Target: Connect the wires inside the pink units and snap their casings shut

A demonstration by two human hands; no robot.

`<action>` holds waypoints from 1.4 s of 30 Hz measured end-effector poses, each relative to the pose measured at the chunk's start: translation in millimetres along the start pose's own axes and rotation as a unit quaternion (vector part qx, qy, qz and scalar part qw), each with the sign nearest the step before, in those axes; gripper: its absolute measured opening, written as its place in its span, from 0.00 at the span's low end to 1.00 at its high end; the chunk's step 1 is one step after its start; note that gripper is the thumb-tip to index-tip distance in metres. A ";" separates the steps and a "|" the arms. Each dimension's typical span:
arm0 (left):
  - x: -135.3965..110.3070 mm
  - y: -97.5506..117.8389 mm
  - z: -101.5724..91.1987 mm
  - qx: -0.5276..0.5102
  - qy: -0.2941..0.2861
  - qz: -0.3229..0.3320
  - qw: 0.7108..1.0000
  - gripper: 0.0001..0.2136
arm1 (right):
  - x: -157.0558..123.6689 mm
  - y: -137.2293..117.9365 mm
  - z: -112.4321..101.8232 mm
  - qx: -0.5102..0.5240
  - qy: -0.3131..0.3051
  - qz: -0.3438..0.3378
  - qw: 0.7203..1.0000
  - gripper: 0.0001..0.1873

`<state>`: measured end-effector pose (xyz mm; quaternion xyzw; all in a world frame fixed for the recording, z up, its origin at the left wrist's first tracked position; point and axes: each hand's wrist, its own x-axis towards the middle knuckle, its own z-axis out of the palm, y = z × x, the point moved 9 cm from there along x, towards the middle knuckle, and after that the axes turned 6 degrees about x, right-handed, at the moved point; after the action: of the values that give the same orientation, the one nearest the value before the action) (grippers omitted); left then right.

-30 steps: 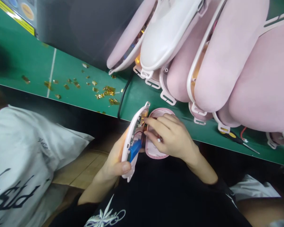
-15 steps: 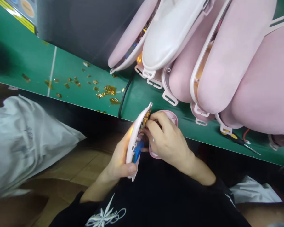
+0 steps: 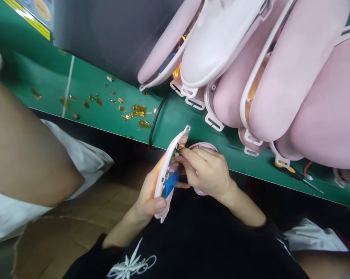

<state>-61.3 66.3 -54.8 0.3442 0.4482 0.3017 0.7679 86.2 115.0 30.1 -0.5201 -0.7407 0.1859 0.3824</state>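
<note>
My left hand (image 3: 150,193) is wrapped round a pale pink plastic shell (image 3: 165,161), thumb on its lower edge. The shell is held upright, its inner side turned to the right. Inside it are a circuit board (image 3: 172,159) and a blue block (image 3: 170,184). My right hand (image 3: 205,168) is closed in a pinch at the upper part of the board; what its fingertips hold is too small to make out. Behind that hand is a pink oval part (image 3: 205,145), mostly hidden.
Pink and white shells (image 3: 218,46) crowd the back right of the green bench (image 3: 105,124). Bits of gold tape (image 3: 138,111) and a black cable (image 3: 156,120) lie on it. At right is a screwdriver (image 3: 297,176). Another person's arm (image 3: 32,143) reaches in at left.
Another person's arm has come in at the left, beside a shell at the edge. My right hand has turned slightly at the board, and the gold strip by its fingertips shows less.
</note>
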 end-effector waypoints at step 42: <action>0.0 12.9 2.8 -0.088 -0.021 0.025 0.996 0.34 | 3.3 7.4 12.1 -0.110 -0.067 -0.044 0.991 0.16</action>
<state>-60.9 73.1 -43.5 0.2921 0.3951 0.3521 0.7966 81.1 122.4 18.6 -0.5121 -0.8028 0.1207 0.2805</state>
